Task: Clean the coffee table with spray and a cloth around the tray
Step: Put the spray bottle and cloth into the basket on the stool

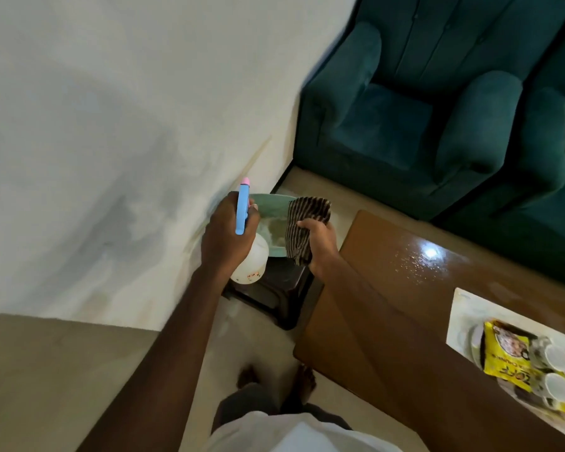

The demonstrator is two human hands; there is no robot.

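My left hand [224, 236] grips a spray bottle [252, 265] with a white body and a blue trigger head tipped in pink. A brown striped cloth [302, 228] hangs from my right hand [320, 244]. Both hands are held over a pale green basin [271, 207] that rests on a dark stool [274, 295], left of the coffee table. The glossy brown coffee table [388, 288] runs to the right, with wet droplets near its far end. A white tray [463, 318] with cups and yellow packets sits at the table's right.
A white stained wall [111, 141] fills the left. Two teal armchairs [421, 109] stand beyond the table. My feet [274, 376] are on the beige floor between the wall and the table's near corner.
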